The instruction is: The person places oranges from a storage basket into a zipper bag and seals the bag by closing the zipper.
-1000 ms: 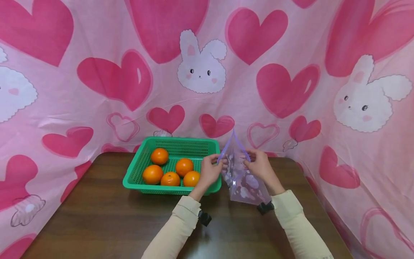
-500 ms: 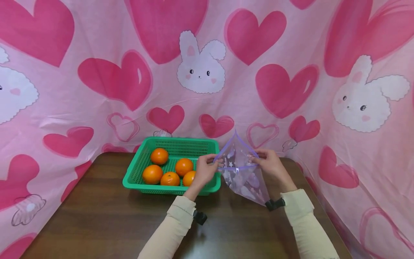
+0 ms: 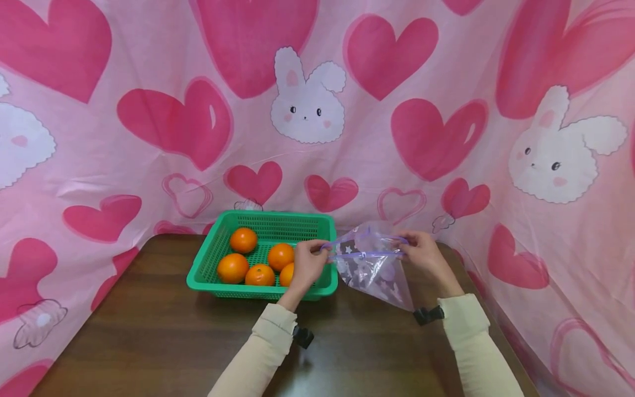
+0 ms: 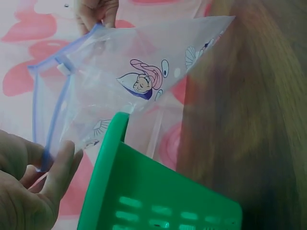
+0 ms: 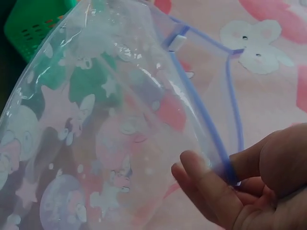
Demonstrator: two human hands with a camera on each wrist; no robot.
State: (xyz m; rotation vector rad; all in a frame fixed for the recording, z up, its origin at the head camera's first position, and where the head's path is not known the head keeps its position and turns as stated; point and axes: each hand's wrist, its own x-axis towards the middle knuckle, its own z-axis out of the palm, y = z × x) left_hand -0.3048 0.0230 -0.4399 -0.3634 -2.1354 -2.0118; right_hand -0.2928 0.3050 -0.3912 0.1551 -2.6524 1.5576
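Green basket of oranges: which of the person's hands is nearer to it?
The left hand is nearer: in the head view it overlaps the right end of the green basket. The right hand is farther off, across the plastic bag that both hold.

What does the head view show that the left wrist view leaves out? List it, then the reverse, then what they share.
Only the head view: round orange fruits in the rectangular green plastic basket, and the cream cloth sleeves.

Only the left wrist view: a readable pink, white and dark-blue cartoon figure printed on the clear plastic bag with purple edging.

Both: that basket and bag, the left hand and right hand, each pinching the bag's edge, the dark brown wooden table, and the pink heart-patterned cloth.
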